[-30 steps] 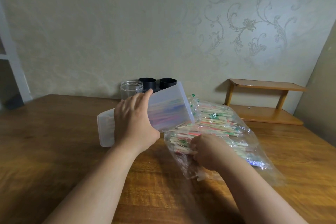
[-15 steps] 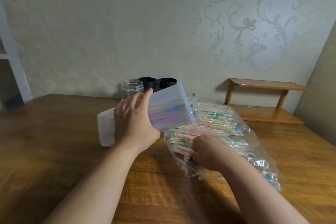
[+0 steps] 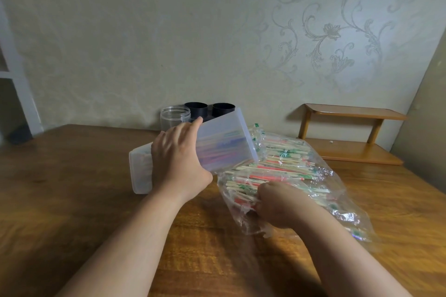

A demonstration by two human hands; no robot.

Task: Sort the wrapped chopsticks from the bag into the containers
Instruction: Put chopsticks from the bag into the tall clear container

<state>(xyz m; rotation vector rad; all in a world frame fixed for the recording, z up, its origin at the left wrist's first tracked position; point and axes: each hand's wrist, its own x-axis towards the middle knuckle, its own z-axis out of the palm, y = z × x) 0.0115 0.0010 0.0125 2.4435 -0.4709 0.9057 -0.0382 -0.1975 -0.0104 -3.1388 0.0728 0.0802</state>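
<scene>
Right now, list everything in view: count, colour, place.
bag: one, clear, on the table, right of centre
wrapped chopsticks: many, pale with red and green wrappers, inside the bag
container: one, translucent white, tilted, left end on the table
jar: one, clear, behind the container by the wall
black cups: two, black, beside the jar
table: one, brown wood, under everything
shelf: one, light wood, far right by the wall
left hand: one, grips the container
right hand: one, grips chopsticks at the bag's mouth

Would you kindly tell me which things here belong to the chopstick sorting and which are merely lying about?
Job: bag, wrapped chopsticks, translucent box, clear jar, left black cup, right black cup, left hand, right hand.
Lying about: wooden shelf.
</scene>
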